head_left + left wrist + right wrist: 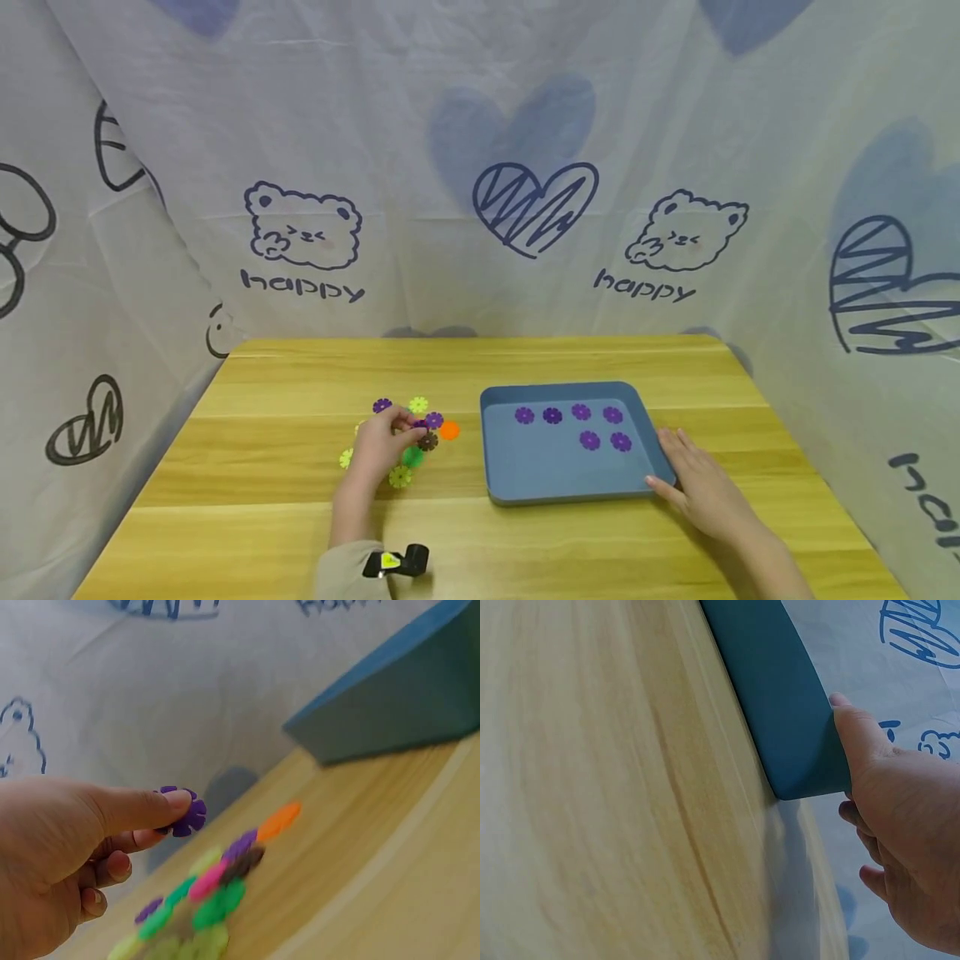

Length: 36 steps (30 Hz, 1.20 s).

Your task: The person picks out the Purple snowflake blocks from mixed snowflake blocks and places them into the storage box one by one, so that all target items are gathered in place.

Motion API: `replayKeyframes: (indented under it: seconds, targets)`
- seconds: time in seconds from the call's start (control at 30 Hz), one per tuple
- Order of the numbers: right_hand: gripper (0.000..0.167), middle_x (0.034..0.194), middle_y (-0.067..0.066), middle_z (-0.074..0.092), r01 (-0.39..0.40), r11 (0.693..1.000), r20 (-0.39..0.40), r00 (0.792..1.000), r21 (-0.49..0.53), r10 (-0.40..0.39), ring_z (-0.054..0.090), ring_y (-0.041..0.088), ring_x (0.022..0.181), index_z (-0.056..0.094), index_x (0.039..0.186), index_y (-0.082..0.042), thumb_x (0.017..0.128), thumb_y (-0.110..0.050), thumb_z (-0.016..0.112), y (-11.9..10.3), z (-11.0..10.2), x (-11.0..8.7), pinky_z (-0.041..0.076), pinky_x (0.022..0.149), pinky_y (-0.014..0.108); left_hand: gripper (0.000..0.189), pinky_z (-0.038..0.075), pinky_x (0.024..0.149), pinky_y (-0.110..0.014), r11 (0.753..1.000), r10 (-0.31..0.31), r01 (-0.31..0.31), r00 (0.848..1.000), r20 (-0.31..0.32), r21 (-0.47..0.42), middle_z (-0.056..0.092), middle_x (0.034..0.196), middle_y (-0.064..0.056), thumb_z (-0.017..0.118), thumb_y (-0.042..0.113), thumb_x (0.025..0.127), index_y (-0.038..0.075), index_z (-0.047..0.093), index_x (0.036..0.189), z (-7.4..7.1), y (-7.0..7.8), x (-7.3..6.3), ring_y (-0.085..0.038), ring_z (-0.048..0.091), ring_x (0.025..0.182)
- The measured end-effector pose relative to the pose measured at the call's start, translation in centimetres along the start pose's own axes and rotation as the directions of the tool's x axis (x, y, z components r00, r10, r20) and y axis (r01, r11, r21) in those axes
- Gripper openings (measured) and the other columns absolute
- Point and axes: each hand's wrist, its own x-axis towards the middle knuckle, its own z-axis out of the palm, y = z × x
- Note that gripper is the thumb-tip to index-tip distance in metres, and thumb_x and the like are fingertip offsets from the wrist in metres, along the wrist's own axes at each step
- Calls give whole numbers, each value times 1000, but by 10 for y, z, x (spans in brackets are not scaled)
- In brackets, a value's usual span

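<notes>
Between thumb and index finger, my left hand (382, 446) pinches a purple notched plastic disc (190, 817), shaped like a flower. In the left wrist view it is raised above the table. Under and around that hand lie loose discs: an orange disc (449, 431), a brown disc (428, 441), a green disc (412, 456), a yellow-green disc (401, 477), a pink disc (208, 881) and others. My right hand (708, 492) holds the blue-grey tray (525, 479) at its near right corner, thumb at the rim. Several purple discs (590, 440) lie spread inside the tray.
The wooden table (442, 550) carries the tray right of centre and the loose discs to its left. A white curtain (420, 275) with printed hearts and bears hangs behind and along both sides. A small black device (397, 562) is on the left sleeve.
</notes>
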Motion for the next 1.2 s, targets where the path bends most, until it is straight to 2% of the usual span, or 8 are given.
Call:
replayKeyframes:
  seconds: [0.2,0.37,0.63,0.77,0.87,0.97,1.1,1.2]
  targets:
    - [79,156,25,29,-18,1000,19,1000,6,18,23,46,145,28,150,2,96,-49,53,0,-3,1,24,113,61,19,44,61,-25,995,99,-98,995,17,-35,64,79,-1,75,23,86,9,66,95,15,32,0,-13,53,69]
    - [80,156,25,28,-28,1000,35,999,13,28,22,46,145,27,150,3,96,-50,53,-2,-4,1,24,113,62,17,43,60,-23,977,213,-212,976,42,-16,65,76,1,75,27,85,12,66,88,38,57,-4,-10,53,68]
    - [80,157,24,27,-30,999,42,999,19,29,21,45,145,26,151,2,97,-51,52,-1,-3,2,22,114,61,23,46,60,-19,959,272,-281,950,156,40,64,81,2,72,35,87,14,67,93,79,88,-5,-10,53,71]
    - [80,157,24,27,-29,1000,42,999,11,28,21,45,146,27,151,3,96,-51,52,0,-3,2,22,114,61,21,42,58,-17,943,295,-316,939,177,104,63,77,6,72,37,87,17,67,91,101,99,0,-7,50,67]
    - [80,156,25,28,-22,1000,39,999,4,22,22,45,145,28,150,3,96,-51,52,0,-3,2,22,113,61,20,37,55,-18,936,282,-309,945,164,168,60,70,8,72,37,87,17,68,89,116,104,4,-5,46,60]
    - [80,156,25,28,-21,1000,38,999,2,21,22,46,145,28,150,3,96,-51,53,-1,-3,2,23,113,62,20,35,56,-21,942,249,-271,960,130,198,58,64,8,74,35,86,15,69,86,129,109,7,-6,45,57]
    - [80,156,26,28,-25,1000,40,999,11,24,22,46,145,27,150,3,96,-50,53,0,-3,1,23,113,62,21,40,61,-27,945,196,-217,975,109,244,59,63,9,76,36,83,16,68,80,146,113,12,-8,48,58]
    - [80,156,26,28,-22,1000,35,999,13,22,22,45,145,27,151,2,96,-50,53,-1,-3,0,22,113,61,24,46,70,-35,935,155,-183,981,114,303,60,65,9,77,38,82,18,65,74,156,116,13,-9,50,61]
